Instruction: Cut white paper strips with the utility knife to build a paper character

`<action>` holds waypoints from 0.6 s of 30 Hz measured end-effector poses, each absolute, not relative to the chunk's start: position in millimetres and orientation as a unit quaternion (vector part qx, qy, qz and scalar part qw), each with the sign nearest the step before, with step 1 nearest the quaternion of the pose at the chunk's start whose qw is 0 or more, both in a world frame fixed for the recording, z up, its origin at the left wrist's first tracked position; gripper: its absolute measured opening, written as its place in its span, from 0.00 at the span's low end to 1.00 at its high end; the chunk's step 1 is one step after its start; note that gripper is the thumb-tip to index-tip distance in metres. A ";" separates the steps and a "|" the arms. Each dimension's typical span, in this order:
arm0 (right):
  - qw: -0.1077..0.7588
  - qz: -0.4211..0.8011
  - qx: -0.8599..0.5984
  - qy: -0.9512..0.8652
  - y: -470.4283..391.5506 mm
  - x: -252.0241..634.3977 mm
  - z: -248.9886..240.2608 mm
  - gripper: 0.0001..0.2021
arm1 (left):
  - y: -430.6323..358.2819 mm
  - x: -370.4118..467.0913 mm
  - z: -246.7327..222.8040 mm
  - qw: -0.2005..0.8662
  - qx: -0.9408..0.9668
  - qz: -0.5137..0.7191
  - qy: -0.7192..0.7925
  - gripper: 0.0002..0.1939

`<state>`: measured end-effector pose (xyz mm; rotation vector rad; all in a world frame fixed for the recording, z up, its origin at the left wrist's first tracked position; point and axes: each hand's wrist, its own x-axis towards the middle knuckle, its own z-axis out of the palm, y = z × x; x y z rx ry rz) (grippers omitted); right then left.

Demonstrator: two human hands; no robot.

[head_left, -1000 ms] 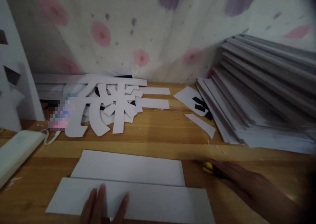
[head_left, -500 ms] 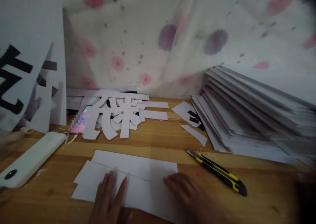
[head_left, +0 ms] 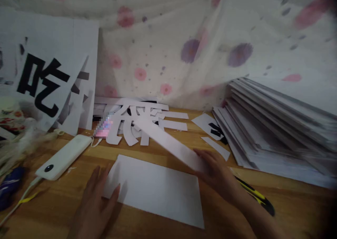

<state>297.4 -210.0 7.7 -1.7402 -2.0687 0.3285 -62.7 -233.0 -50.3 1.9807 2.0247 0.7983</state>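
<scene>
Head view: the right hand, fingers closed, grips one end of a long white paper strip, raised and extending toward the left hand's far side. The left hand, fingers spread, contacts the left edge of a white rectangular sheet. A yellow-and-black utility knife lies beside the right forearm.

Cutter right of sheet

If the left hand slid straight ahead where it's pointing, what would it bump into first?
Past the corner of the blank white sheet by its fingers, the left hand would probably meet the curvy white cut-out paper shapes first, though depth is hard to judge.
</scene>
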 end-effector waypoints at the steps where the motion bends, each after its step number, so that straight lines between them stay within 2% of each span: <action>1: 0.204 0.107 -0.638 -0.735 -199.0 298.5 5.8 0.25 | -230.7 -64.4 -50.1 0.110 0.663 0.271 0.689 0.28; 4: 0.188 0.117 -0.629 -0.745 -179.6 285.3 -2.8 0.25 | -228.1 -67.8 -53.1 0.118 0.649 0.283 0.697 0.28; 9: 0.119 0.193 -0.594 -0.772 -182.4 228.0 -10.1 0.15 | -234.9 -61.4 -63.6 0.105 0.666 0.287 0.680 0.27; 13: 0.071 0.218 -0.621 -0.749 -184.6 192.6 -12.0 0.25 | -241.8 -50.5 -65.9 0.077 0.677 0.295 0.670 0.27; 15: 0.058 0.234 -0.628 -0.740 -184.7 186.1 -12.5 0.26 | -240.9 -48.2 -62.6 0.105 0.645 0.328 0.682 0.26; 18: 0.062 0.266 -0.630 -0.727 -186.0 188.8 -10.7 0.22 | -229.1 -47.3 -49.8 0.207 0.551 0.414 0.694 0.24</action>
